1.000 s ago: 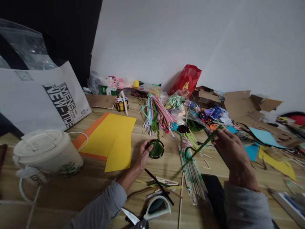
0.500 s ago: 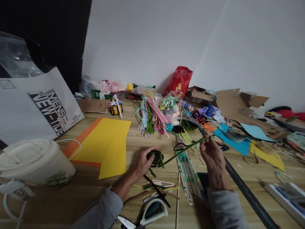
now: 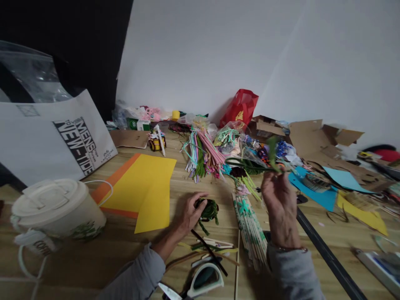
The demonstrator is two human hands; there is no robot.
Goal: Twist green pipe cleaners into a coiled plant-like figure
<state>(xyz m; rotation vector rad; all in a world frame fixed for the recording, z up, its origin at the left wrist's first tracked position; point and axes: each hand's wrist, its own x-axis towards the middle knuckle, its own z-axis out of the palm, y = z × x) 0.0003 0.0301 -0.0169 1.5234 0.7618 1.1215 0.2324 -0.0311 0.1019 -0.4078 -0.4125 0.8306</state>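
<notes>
A dark green, fuzzy coil of craft stem (image 3: 210,209) sits low over the wood-grain tabletop (image 3: 183,183), in front of the person; the left hand (image 3: 192,212) grips its left side, thumb on top, fingers curled around, probably to keep the loose winding together. A short tail hangs from the coil's near edge. Farther right and apart from it, the right hand (image 3: 279,200) is raised, thumb and fingertips pinched narrow on a green fuzzy strand (image 3: 272,156), whose blur hides where its ends run; the height presumably keeps it off the clutter. Below the coil lie thin loose strips and sticks and white-handled scissors (image 3: 208,291), seemingly within easy reach. Clear-wrapped wooden sticks (image 3: 250,229) lie between the hands; beyond, a multicoloured heap of fuzzy stems (image 3: 204,154) stays handy.
</notes>
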